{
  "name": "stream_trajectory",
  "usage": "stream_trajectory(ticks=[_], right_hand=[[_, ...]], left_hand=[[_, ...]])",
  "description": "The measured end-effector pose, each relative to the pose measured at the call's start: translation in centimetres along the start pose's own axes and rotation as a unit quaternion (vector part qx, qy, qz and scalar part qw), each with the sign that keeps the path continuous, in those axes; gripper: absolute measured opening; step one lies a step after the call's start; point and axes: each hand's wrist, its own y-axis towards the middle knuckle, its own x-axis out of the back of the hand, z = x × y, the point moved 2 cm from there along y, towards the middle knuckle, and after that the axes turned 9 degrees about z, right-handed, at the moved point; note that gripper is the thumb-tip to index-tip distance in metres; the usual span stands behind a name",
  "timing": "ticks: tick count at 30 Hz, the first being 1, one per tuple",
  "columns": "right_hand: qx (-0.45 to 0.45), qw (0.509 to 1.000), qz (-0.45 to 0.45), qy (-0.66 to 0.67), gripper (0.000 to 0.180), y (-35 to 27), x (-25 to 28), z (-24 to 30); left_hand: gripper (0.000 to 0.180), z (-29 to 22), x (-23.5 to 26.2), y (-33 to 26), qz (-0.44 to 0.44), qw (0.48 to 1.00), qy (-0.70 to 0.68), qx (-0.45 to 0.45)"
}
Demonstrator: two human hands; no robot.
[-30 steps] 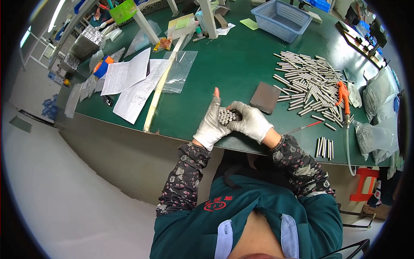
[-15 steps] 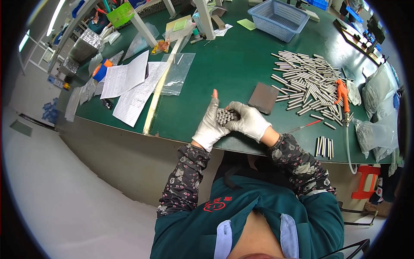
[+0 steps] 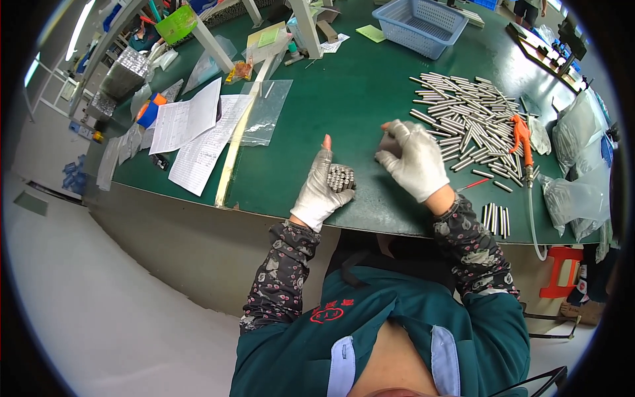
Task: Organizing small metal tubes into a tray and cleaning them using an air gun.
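Note:
My left hand (image 3: 319, 192), in a white glove with bare fingertips, is closed round a bundle of short metal rods (image 3: 340, 177), their round ends facing up. The thumb of that hand lies along the near side of the bundle. To the right, my gloved right hand (image 3: 415, 162) grips a flat dark brown block (image 3: 389, 144) between thumb and fingers. The hand covers much of the block, so I cannot tell whether it still rests on the table. Beyond it lies a large loose pile of metal rods (image 3: 463, 116).
An orange air gun (image 3: 521, 135) with a pale hose lies right of the pile. Several rods (image 3: 495, 219) stand in a row near the front edge. A blue basket (image 3: 423, 30) sits at the back. Papers (image 3: 188, 119) and a clear bag (image 3: 268, 109) lie left.
My right hand has left the rod bundle and moved right, onto the brown block. My left hand keeps the bundle in nearly the same place.

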Motion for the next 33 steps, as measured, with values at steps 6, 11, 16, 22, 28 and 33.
stream_trajectory(ticks=[6, 11, 16, 22, 28, 33], right_hand=[[-0.037, 0.968, 0.051, -0.243, 0.078, -0.2, -1.2, -3.0], [-0.025, 0.97, 0.074, -0.229, 0.07, -0.1, -1.1, -3.0], [0.151, 0.986, 0.039, -0.055, 0.062, -1.9, 0.4, 2.9], [0.001, 0.984, -0.056, -0.171, 0.057, -0.6, 0.7, 0.4], [0.038, 0.993, 0.0, -0.113, 0.059, -1.6, -0.3, 1.7], [0.126, 0.987, -0.01, -0.101, 0.059, -2.7, -0.1, 2.7]], left_hand=[[0.116, -0.4, 0.0, 0.1, -0.007, 0.997, 0.069, -0.017], [0.115, -0.6, -0.1, 0.1, -0.011, 0.992, 0.109, -0.058], [0.109, -0.2, -0.3, 0.5, -0.018, 0.986, -0.159, 0.037], [0.105, -2.4, -0.5, 0.3, -0.015, 1.0, -0.008, 0.022], [0.102, -2.4, -0.8, 0.2, -0.025, 0.998, -0.061, 0.004], [0.097, -1.9, -0.5, 0.3, -0.048, 0.992, 0.074, -0.093]])
